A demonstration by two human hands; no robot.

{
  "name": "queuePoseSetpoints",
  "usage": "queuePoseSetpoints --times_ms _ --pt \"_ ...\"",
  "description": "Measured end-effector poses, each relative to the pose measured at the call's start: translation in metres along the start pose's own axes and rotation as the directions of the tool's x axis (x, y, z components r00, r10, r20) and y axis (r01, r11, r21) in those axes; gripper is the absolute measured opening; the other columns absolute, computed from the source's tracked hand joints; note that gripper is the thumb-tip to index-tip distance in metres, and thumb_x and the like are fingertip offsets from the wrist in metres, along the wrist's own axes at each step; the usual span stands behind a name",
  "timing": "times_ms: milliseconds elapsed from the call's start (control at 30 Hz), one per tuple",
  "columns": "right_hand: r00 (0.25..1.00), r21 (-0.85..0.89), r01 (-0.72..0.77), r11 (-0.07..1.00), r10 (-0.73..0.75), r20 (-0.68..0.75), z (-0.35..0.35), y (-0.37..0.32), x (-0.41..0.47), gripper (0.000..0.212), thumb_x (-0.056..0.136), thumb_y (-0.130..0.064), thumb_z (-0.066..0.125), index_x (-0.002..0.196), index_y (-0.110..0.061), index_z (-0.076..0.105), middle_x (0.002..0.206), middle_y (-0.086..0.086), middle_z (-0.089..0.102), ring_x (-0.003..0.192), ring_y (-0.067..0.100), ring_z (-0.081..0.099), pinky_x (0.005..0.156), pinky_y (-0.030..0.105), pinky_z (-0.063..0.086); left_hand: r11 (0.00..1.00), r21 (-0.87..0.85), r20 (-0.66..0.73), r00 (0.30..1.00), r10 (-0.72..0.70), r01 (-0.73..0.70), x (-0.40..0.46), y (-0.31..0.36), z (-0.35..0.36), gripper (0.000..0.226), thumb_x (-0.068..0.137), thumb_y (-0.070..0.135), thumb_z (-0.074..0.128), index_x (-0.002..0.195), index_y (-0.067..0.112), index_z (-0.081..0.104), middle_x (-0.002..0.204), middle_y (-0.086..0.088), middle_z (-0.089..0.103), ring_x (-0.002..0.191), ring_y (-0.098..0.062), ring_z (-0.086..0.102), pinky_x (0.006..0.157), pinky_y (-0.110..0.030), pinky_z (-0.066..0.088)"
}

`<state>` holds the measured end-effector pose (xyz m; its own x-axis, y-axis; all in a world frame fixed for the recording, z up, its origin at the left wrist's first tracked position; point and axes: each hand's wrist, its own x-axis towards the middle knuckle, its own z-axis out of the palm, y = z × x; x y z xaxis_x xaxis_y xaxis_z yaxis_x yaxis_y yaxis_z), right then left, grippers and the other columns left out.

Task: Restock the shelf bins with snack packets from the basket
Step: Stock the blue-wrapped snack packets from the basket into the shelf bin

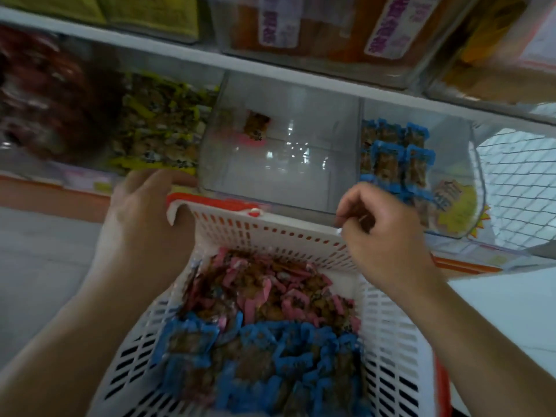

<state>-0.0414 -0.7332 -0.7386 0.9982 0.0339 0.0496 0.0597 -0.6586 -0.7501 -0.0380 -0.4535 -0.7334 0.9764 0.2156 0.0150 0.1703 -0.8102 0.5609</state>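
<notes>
A white slotted basket (288, 233) is held up against the shelf front, its far rim just below the bins. It holds several pink-edged snack packets (270, 284) at the far end and blue-edged packets (264, 350) nearer me. My left hand (147, 218) grips the basket's far left corner. My right hand (382, 236) grips the far right rim with curled fingers. Straight ahead a clear bin (279, 152) holds a single pink-edged packet (255, 127). The bin to its right (451, 164) holds blue-edged packets (394, 152).
Left of the clear bin sit a bin of yellow-edged packets (159, 121) and one of red packets (45, 94). A white shelf board (270, 67) runs above, with bins of orange packets (316, 28) on it. A wire mesh panel (520, 188) closes the right side.
</notes>
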Motion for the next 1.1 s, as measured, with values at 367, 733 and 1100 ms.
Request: queuePoseSetpoints --times_ms 367,733,1100 --pt "0.776 -0.188 0.004 0.982 0.115 0.620 0.234 -0.035 -0.023 0.041 0.097 -0.033 0.051 0.139 -0.034 0.055 0.135 0.001 0.059 0.124 0.022 0.055 0.111 0.038 0.047 0.996 0.051 0.352 0.932 -0.081 0.068 0.002 -0.056 -0.016 0.061 0.092 0.009 0.053 0.142 0.040 0.039 0.090 0.009 0.062 0.069 -0.005 0.055 0.055 -0.022 0.044" --pt "0.820 -0.014 -0.389 0.921 0.353 0.451 0.252 -0.017 -0.019 0.017 0.089 0.000 0.077 0.100 -0.012 0.072 0.116 0.013 0.073 0.085 -0.002 0.067 0.075 0.015 0.053 0.990 0.022 0.442 0.887 -0.133 0.138 0.008 -0.057 -0.018 0.072 0.091 0.009 0.056 0.149 0.043 0.031 0.104 0.003 0.065 0.071 -0.011 0.060 0.053 -0.027 0.052" --pt "0.879 0.403 -0.467 0.787 0.363 0.310 0.074 -0.051 -0.032 0.028 0.089 0.005 0.078 0.088 -0.023 0.074 0.103 0.000 0.080 0.092 0.014 0.078 0.072 0.028 0.063 0.973 -0.217 0.397 0.918 0.014 0.080 -0.002 -0.019 -0.011 0.017 0.091 0.036 0.067 0.109 0.039 0.066 0.095 0.018 0.070 0.086 -0.002 0.068 0.065 -0.019 0.052"
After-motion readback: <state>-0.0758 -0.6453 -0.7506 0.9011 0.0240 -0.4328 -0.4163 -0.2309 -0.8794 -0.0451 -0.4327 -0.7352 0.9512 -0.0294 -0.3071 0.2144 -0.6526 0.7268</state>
